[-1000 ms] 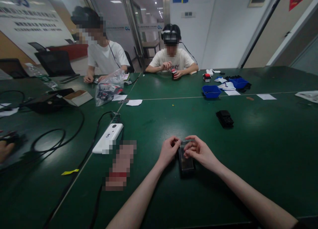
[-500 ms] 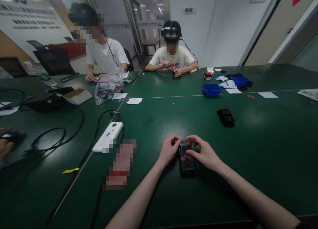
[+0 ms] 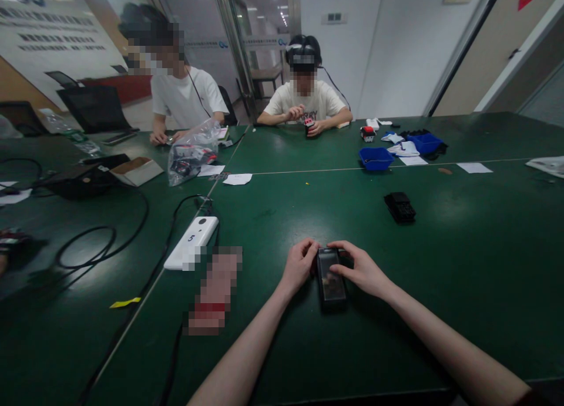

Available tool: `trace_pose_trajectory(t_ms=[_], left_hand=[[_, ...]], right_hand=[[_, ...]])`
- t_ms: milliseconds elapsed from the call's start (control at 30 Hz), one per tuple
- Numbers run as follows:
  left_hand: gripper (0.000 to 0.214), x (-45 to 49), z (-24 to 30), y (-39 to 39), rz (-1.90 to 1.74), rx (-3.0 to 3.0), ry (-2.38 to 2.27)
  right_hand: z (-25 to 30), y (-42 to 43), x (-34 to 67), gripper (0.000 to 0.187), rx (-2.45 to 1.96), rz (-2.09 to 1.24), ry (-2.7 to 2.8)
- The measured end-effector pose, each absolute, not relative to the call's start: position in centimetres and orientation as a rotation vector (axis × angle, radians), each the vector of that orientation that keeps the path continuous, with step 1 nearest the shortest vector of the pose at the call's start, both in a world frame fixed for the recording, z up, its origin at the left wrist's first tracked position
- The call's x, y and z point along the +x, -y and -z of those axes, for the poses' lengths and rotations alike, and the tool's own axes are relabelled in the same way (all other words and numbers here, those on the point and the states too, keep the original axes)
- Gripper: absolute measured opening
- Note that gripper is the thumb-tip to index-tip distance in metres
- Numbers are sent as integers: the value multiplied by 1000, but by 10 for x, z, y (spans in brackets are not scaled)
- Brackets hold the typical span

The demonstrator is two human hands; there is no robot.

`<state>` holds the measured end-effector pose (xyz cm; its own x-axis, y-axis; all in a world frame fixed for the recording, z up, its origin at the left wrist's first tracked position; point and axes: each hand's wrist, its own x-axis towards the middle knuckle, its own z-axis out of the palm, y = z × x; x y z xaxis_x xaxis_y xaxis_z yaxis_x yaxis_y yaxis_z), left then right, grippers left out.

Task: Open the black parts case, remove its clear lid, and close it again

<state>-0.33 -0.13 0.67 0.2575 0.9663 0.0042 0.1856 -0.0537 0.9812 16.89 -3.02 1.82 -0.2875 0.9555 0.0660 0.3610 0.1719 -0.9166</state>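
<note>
A small black device with a glossy screen lies flat on the green table just in front of me. My left hand curls its fingers against the device's upper left corner. My right hand rests on its upper right side, a finger pressing down on the top of the screen. Both hands pinch the device's far end.
A black block lies to the far right. A white power strip with black cables sits at left. Blue bins, papers and a plastic bag lie farther back. Two people sit across the table handling small parts.
A clear film held slightly raised over the device's top by my right hand has come down flat onto the screen. My right fingers have lowered onto it; my left hand barely moved.
</note>
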Motion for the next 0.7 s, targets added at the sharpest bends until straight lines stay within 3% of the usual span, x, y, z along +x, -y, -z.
trace_pose_trajectory(t_ms=[367,533,700], left_hand=[[19,-3,-7,2,-963,1516,-1175],[19,-2,-10,2,-990,1482,-1223],[22,-3,-8,1,-1008,1460,-1208]], right_hand=[[-8,26,170,49,-1318,-1128,1648],[-5,25,168,31,-1369,-1101,1708],[-10,29,164,31,-1375,-1008,1733]])
